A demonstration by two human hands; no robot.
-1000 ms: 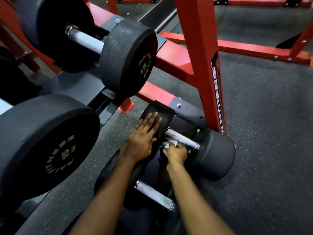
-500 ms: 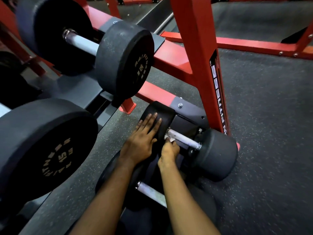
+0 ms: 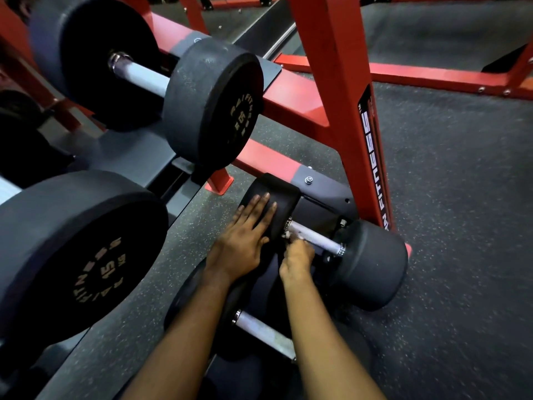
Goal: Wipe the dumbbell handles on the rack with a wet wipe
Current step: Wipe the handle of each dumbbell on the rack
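A black dumbbell lies on the lowest rack tier, its silver handle running between two round heads. My left hand rests flat, fingers straight, on the dumbbell's left head. My right hand grips a white wet wipe against the left end of that handle, fingers curled under it. Only a small bit of the wipe shows. A second dumbbell's handle lies nearer me, partly under my right forearm.
Two larger dumbbells sit on the upper tiers at left. The red rack upright stands just behind the low dumbbell. Dark speckled rubber floor spreads to the right, with a red frame bar at the back.
My right hand has slid the wipe leftward along the handle toward the left head. My left hand has stayed flat on that head.
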